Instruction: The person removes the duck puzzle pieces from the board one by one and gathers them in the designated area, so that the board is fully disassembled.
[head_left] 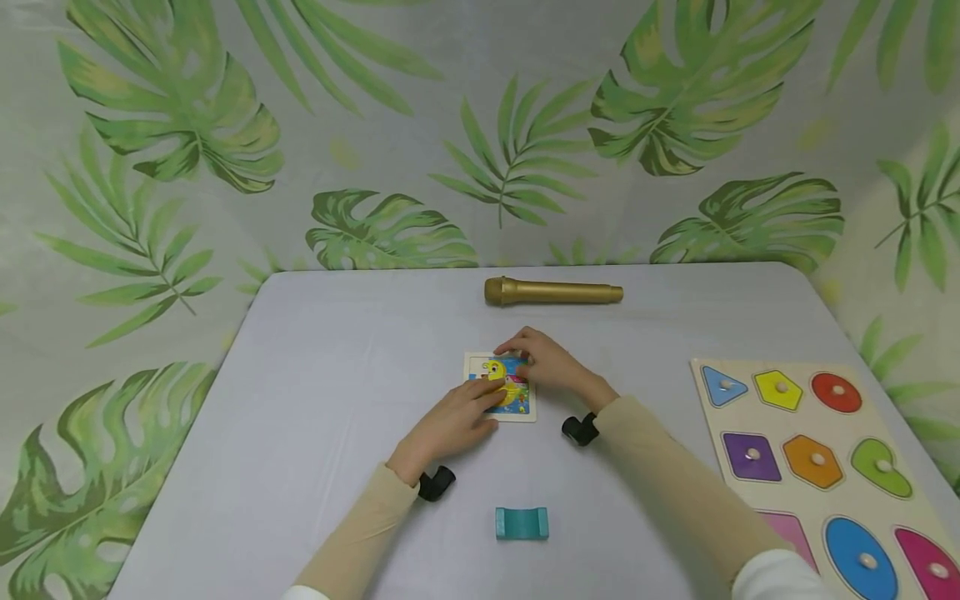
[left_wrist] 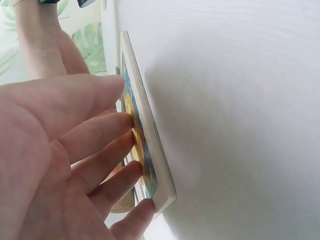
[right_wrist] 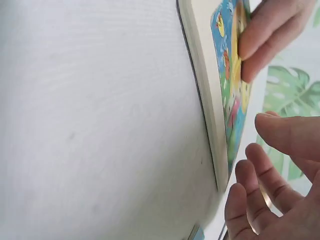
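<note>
A small framed picture puzzle (head_left: 525,408) lies flat on the table, showing a yellow creature on a blue underwater scene. Pale bare board shows at its upper left. My left hand (head_left: 456,417) reaches in from the left, its extended fingertips (left_wrist: 135,167) resting on the puzzle's face. At the upper right edge of the puzzle is my right hand (head_left: 551,362), fingers bent loosely. In the right wrist view, the thumb and fingers of the right hand (right_wrist: 280,180) stand apart beside the puzzle's end (right_wrist: 217,150), with nothing between them.
A gold microphone (head_left: 562,292) lies behind the puzzle near the far edge. Closer to me sits a small teal block (head_left: 522,524) with raised ends. To the right lies a large knobbed shape board (head_left: 765,408). The white table (head_left: 322,375) meets a leaf-patterned backdrop (head_left: 525,233).
</note>
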